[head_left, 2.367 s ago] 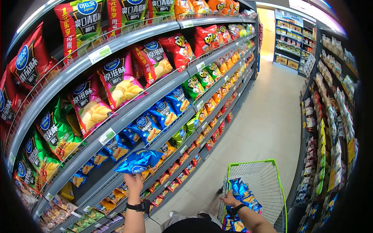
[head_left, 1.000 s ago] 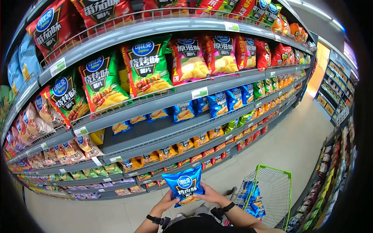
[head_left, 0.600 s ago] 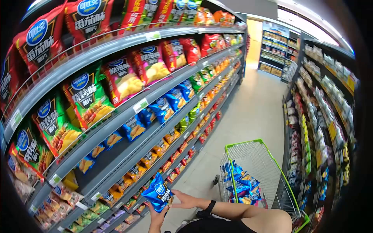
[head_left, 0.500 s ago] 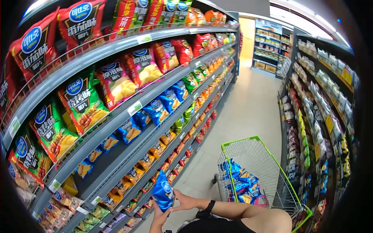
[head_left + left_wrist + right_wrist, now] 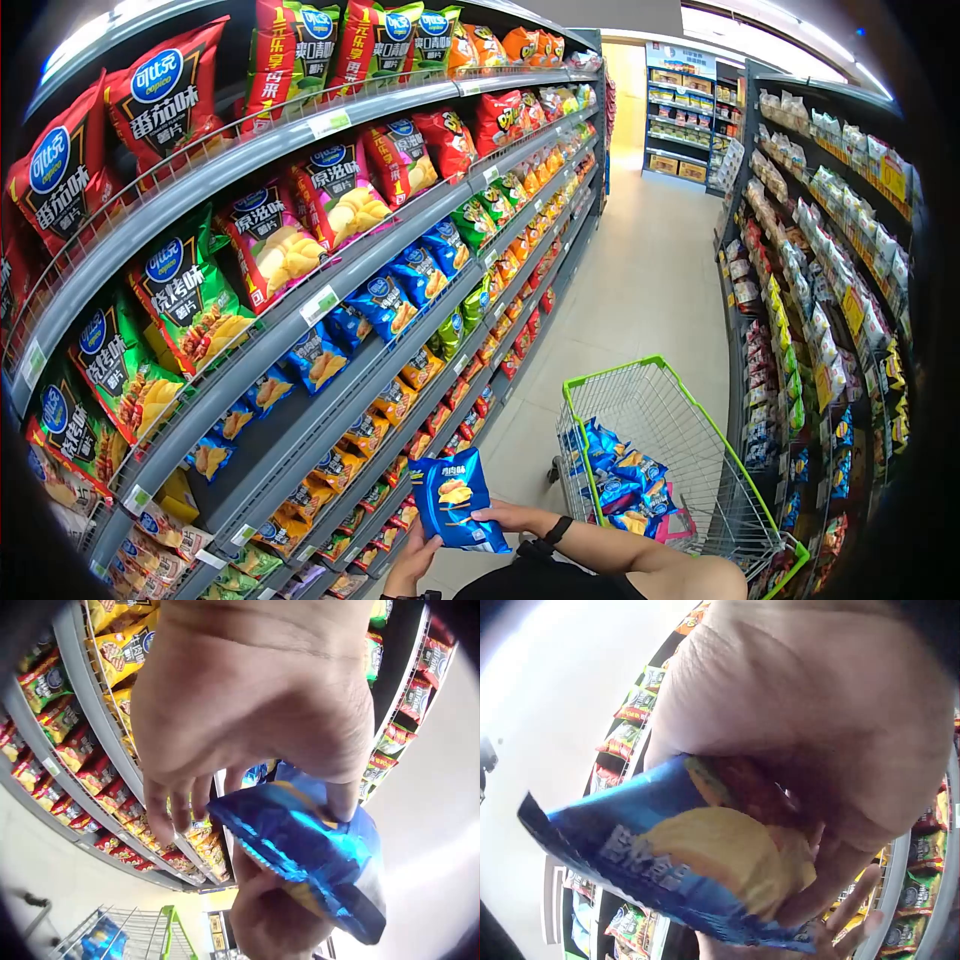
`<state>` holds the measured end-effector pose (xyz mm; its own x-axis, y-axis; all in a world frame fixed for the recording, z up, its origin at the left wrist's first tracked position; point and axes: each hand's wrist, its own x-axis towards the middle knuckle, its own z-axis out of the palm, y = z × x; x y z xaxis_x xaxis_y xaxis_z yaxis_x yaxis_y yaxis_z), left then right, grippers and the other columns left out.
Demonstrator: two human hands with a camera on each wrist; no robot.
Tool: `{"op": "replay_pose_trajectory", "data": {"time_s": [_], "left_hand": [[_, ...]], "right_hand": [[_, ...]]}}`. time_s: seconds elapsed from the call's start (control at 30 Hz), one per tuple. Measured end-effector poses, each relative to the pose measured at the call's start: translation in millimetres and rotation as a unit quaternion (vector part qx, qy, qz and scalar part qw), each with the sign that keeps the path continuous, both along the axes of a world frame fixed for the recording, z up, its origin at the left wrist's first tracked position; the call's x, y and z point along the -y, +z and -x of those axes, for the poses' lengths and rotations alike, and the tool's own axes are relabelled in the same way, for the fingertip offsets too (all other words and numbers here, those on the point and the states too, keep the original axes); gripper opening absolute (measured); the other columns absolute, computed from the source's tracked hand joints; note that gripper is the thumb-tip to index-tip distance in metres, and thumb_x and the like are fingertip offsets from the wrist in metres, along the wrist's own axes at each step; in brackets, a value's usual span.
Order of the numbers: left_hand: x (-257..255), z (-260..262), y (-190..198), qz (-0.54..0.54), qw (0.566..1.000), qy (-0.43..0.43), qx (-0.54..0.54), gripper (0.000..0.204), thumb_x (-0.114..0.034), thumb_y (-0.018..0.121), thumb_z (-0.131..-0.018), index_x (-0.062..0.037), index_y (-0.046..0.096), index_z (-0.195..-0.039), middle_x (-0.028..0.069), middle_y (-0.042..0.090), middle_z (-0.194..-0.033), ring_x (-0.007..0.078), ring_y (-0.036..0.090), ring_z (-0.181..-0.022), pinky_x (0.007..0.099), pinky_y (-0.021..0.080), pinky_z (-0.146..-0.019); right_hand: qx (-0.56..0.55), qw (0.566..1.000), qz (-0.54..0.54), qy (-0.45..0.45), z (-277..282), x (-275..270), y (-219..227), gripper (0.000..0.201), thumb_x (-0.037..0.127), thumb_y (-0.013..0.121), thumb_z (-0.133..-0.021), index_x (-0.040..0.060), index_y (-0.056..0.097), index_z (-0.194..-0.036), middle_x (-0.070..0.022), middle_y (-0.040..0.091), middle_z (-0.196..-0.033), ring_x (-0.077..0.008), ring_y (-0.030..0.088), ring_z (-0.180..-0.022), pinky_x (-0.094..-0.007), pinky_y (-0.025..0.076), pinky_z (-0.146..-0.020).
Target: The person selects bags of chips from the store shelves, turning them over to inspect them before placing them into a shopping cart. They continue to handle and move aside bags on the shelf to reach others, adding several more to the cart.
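A blue bag of potato chips (image 5: 452, 500) is held up in front of the body, between both hands. My left hand (image 5: 412, 560) grips its lower left edge; in the left wrist view the thumb of the left hand (image 5: 255, 705) lies against the shiny blue bag (image 5: 300, 832). From the other side my right hand (image 5: 512, 516) pinches the right edge, thumb on the printed face. The right wrist view has the bag's sealed end and chip picture (image 5: 712, 847) under the right hand (image 5: 802, 712). Fingers behind the bag are partly hidden.
A green-rimmed shopping cart (image 5: 660, 400) stands to the right, with several blue bags (image 5: 625, 475) inside. Along the left runs a long shelf (image 5: 320, 305) of chip bags. Another stocked shelf (image 5: 825, 290) lines the right side of the aisle floor (image 5: 640, 270).
Earlier, the left hand alone held the bag near the shelf while the right was at the cart. The right hand has since joined it, and the bag has been lowered and turned around.
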<state>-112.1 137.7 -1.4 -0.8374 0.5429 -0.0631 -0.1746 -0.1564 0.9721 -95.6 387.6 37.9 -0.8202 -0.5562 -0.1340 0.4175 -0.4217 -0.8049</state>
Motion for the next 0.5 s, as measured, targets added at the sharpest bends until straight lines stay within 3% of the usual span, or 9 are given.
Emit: {"op": "replay_pose_trajectory", "data": {"time_s": [0.07, 0.13, 0.23, 0.27, 0.33, 0.4, 0.43, 0.47, 0.5], "left_hand": [[-3.7, -0.4, -11.1, -0.062, 0.996, -0.023, 0.064, 0.082, -0.013, 0.066, -0.093, -0.0065, 0.015, -0.157, 0.011, 0.033, -0.155, 0.0271, 0.036, -0.14, 0.0456, 0.029, -0.117], [-6.8, 3.7, -19.0, -0.127, 0.985, -0.024, 0.112, 0.083, -0.016, 0.07, -0.092, -0.0057, 0.017, -0.156, 0.0119, 0.036, -0.153, 0.0276, 0.039, -0.139, 0.046, 0.03, -0.116], [-6.4, 11.4, -18.8, -0.12, 0.986, -0.006, 0.112, 0.08, -0.012, 0.072, -0.091, -0.0048, 0.023, -0.154, 0.0126, 0.043, -0.149, 0.028, 0.045, -0.135, 0.0456, 0.034, -0.114], [-12.0, 10.9, -15.3, -0.125, 0.981, 0.079, 0.129, 0.077, -0.009, 0.078, -0.084, -0.0035, 0.033, -0.147, 0.0121, 0.051, -0.14, 0.0261, 0.052, -0.127, 0.043, 0.04, -0.109], [-16.4, 18.2, -3.6, -0.048, 0.987, 0.144, 0.059, 0.078, -0.008, 0.081, -0.08, -0.0031, 0.036, -0.144, 0.0115, 0.053, -0.136, 0.0238, 0.054, -0.123, 0.0403, 0.043, -0.106], [-33.2, 20.6, 38.2, -0.006, 0.978, 0.208, -0.007, 0.079, -0.008, 0.085, -0.074, -0.0024, 0.039, -0.138, 0.0105, 0.055, -0.129, 0.02, 0.057, -0.115, 0.0362, 0.046, -0.101], [-34.9, 24.4, 39.0, 0.016, 0.977, 0.212, -0.025, 0.08, -0.006, 0.083, -0.076, -0.0027, 0.036, -0.14, 0.0113, 0.056, -0.128, 0.0207, 0.058, -0.114, 0.0367, 0.047, -0.1], [-36.1, 28.8, 34.2, 0.038, 0.975, 0.215, -0.042, 0.08, -0.005, 0.081, -0.077, -0.003, 0.033, -0.141, 0.0121, 0.056, -0.126, 0.0214, 0.059, -0.113, 0.0372, 0.048, -0.099], [-39.4, 29.6, 40.0, 0.061, 0.973, 0.217, -0.057, 0.081, -0.003, 0.08, -0.078, -0.0032, 0.03, -0.142, 0.0129, 0.057, -0.125, 0.0222, 0.06, -0.112, 0.0376, 0.049, -0.098]], "right_hand": [[0.01, 0.999, -0.027, 0.029, 9.4, -7.1, 6.4, 0.076, 0.042, 0.068, -0.094, 0.0007, 0.036, -0.148, -0.0101, 0.055, -0.138, -0.018, 0.054, -0.123, -0.0338, 0.044, -0.105], [-0.074, 0.992, -0.103, 0.001, 21.2, -12.4, 8.8, 0.073, 0.045, 0.066, -0.094, -0.0001, 0.04, -0.146, -0.0103, 0.057, -0.135, -0.0171, 0.055, -0.12, -0.0327, 0.045, -0.103], [-0.139, 0.972, -0.188, 0.0, 42.0, -21.1, 13.1, 0.059, 0.041, 0.065, -0.097, 0.0002, 0.05, -0.136, -0.0076, 0.063, -0.122, -0.014, 0.058, -0.11, -0.0299, 0.048, -0.095], [-0.146, 0.968, -0.206, -0.001, 48.3, -25.4, 19.9, 0.053, 0.038, 0.064, -0.098, 0.0012, 0.052, -0.133, -0.0071, 0.063, -0.12, -0.0138, 0.058, -0.11, -0.0299, 0.048, -0.094], [-0.139, 0.961, -0.233, -0.058, 58.1, -30.3, 8.5, 0.039, 0.031, 0.062, -0.1, 0.0027, 0.055, -0.126, -0.0059, 0.064, -0.114, -0.0132, 0.058, -0.108, -0.029, 0.048, -0.09], [-0.152, 0.962, -0.207, -0.094, 62.9, -37.7, 5.6, 0.042, 0.03, 0.062, -0.1, 0.0018, 0.052, -0.129, -0.0075, 0.064, -0.117, -0.0148, 0.059, -0.11, -0.0299, 0.047, -0.093], [-0.157, 0.962, -0.194, -0.11, 65.0, -39.0, 3.1, 0.044, 0.03, 0.063, -0.099, 0.0013, 0.051, -0.131, -0.0084, 0.063, -0.119, -0.0157, 0.059, -0.112, -0.0304, 0.047, -0.094], [-0.179, 0.969, -0.135, -0.106, 67.5, -37.2, -8.0, 0.055, 0.032, 0.064, -0.098, -0.0001, 0.045, -0.138, -0.0138, 0.059, -0.128, -0.0222, 0.056, -0.12, -0.0348, 0.045, -0.102], [-0.225, 0.95, -0.195, -0.094, 63.6, -35.7, 0.7, 0.06, 0.034, 0.066, -0.097, -0.0005, 0.042, -0.14, -0.0158, 0.056, -0.131, -0.0243, 0.055, -0.122, -0.0364, 0.043, -0.104]]}}
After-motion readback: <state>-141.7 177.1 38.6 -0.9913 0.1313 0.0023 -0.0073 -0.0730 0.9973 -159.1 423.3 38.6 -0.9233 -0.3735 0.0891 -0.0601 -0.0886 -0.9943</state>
